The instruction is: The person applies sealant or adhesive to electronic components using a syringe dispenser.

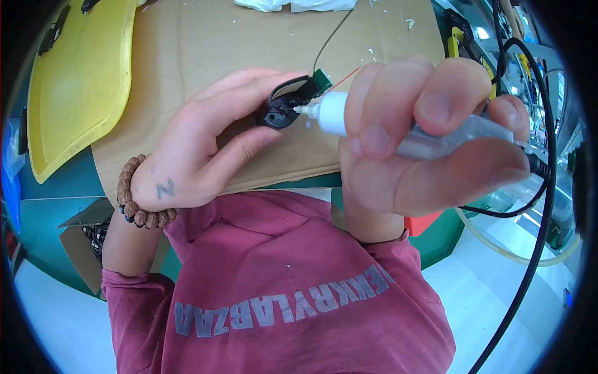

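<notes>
Now the right hand [423,137] is closed around a small clear glue bottle [398,134], with the thumb on top and the fingers wrapped below. The long axis of the bottle runs almost level from right to left, and its white nozzle [314,110] points to the left, toward the other hand. The fine tip of the nozzle touches, or is just beside, a small black plastic part [281,107].

The left hand [205,143] pinches this black part between the thumb and the fingertips, with the fingers half curled, so the part sits just to the right of the fingertips, between both hands. A small green circuit board [322,80] stands at the upper right of the black part, just above the nozzle. A thin black wire [330,37] and a thin red wire [346,78] go out from it, up and away from the hands.

Under both hands lies a brown cardboard sheet [249,37]; its near edge passes just below the left hand. A yellow plastic tray [75,93] is to the left of the left hand, well apart. To the right of the right hand thick black cables [548,162] hang close, so the room there is narrow. The left wrist wears a wooden bead bracelet [134,199].
</notes>
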Motion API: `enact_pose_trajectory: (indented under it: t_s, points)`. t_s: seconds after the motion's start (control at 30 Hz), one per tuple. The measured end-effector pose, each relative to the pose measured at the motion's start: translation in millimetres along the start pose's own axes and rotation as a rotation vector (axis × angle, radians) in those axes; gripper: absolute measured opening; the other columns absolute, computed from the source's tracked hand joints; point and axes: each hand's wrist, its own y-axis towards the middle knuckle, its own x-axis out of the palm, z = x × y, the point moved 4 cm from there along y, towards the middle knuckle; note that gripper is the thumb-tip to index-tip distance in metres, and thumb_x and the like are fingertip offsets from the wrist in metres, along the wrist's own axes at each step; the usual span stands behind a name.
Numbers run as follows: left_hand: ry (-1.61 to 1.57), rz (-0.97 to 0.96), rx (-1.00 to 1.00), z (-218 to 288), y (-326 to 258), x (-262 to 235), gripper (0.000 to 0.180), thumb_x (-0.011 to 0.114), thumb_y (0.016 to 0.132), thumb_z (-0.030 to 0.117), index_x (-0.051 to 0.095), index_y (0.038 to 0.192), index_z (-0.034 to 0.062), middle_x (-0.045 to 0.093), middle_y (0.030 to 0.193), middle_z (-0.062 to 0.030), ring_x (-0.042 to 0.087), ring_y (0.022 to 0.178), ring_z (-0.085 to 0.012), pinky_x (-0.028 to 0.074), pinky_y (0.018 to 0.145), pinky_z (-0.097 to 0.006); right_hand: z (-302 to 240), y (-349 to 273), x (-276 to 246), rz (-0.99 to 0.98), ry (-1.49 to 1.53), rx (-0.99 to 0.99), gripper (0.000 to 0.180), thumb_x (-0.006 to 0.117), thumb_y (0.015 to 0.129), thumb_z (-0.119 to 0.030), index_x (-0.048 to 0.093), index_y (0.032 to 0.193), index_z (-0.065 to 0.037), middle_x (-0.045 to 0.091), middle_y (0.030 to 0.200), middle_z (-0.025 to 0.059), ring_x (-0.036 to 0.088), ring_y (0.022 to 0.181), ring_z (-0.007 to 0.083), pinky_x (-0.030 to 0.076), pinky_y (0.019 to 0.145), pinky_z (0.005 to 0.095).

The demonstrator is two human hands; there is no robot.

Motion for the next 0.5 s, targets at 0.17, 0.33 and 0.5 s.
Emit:
enact_pose_trajectory:
  t_s: [0.17, 0.33, 0.5]
  points:
    - [-0.008, -0.001, -0.015, -4, 2, 1, 0.029, 0.054, 0.084, -0.001, 0.053, 0.113, -0.0049, 0.049, 0.117, -0.0148, 0.049, 0.108, -0.0235, 0.039, 0.093, -0.032, 0, 1, 1, 0.026, -0.014, -0.074, 0.044, 0.028, 0.094, -0.051, 0.044, 0.124, -0.024, 0.051, 0.098, 0.0016, 0.048, 0.057, 0.0123, 0.038, 0.046, 0.0259]
    - [0.008, -0.018, -0.019, -14, -9, 3, 0.029, 0.053, 0.084, -0.001, 0.052, 0.113, -0.0047, 0.048, 0.118, -0.0149, 0.049, 0.108, -0.0235, 0.038, 0.093, -0.032, 11, -13, 5, 0.032, 0.019, -0.089, 0.044, 0.028, 0.094, -0.052, 0.043, 0.124, -0.024, 0.051, 0.099, 0.0015, 0.048, 0.057, 0.0122, 0.038, 0.046, 0.0259]
    - [0.038, -0.034, -0.015, -30, -16, 9, 0.028, 0.053, 0.085, 0.0, 0.052, 0.113, -0.0047, 0.048, 0.118, -0.0146, 0.05, 0.107, -0.0227, 0.039, 0.093, -0.032, 25, -27, 4, 0.015, 0.046, -0.117, 0.044, 0.029, 0.094, -0.052, 0.043, 0.124, -0.024, 0.051, 0.099, 0.0014, 0.048, 0.056, 0.0121, 0.038, 0.045, 0.026]
